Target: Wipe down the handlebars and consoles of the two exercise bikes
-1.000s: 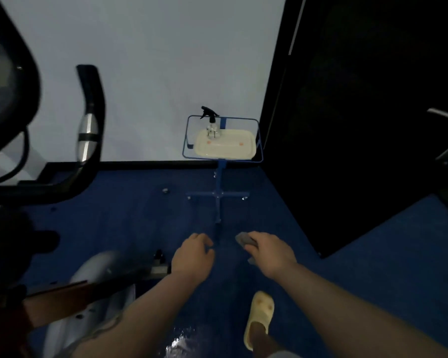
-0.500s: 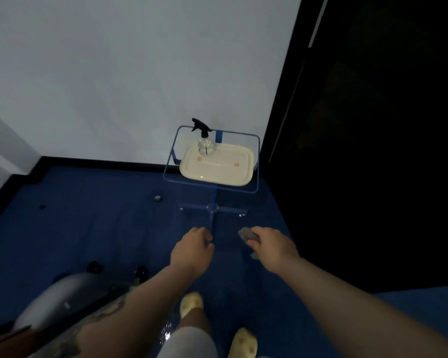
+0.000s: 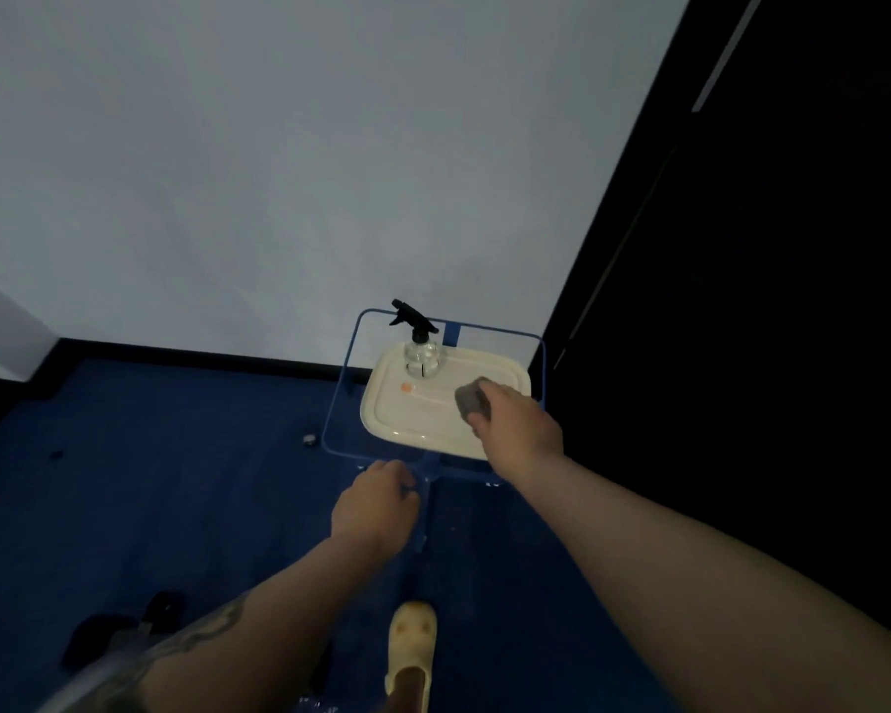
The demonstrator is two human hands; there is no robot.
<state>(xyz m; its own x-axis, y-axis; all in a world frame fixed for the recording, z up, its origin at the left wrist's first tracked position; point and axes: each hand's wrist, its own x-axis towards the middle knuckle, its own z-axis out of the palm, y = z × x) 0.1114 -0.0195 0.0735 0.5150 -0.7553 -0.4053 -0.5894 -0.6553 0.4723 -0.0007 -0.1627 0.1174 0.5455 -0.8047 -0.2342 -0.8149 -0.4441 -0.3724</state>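
Observation:
My right hand [image 3: 520, 429] holds a grey cloth [image 3: 473, 401] over the right part of a cream tray [image 3: 407, 424]. The tray rests on a blue wire-frame stand [image 3: 340, 398]. A clear spray bottle [image 3: 420, 349] with a black trigger stands upright at the tray's far left corner. My left hand [image 3: 376, 506] hangs lower, in front of the stand's near edge, fingers curled with nothing in them. Only a dark foot of one exercise bike [image 3: 119, 635] shows at the bottom left; handlebars and consoles are out of view.
A white wall rises behind the stand, and a black panel [image 3: 741, 301] fills the right side. The floor is blue carpet [image 3: 150, 481]. A small round object [image 3: 308, 438] lies on the carpet left of the stand. My foot in a yellow slipper [image 3: 411, 645] is below.
I have walked closer to the stand, and the bike's handlebar has left the view. My right hand has reached forward with the cloth to over the tray. My left hand stays curled.

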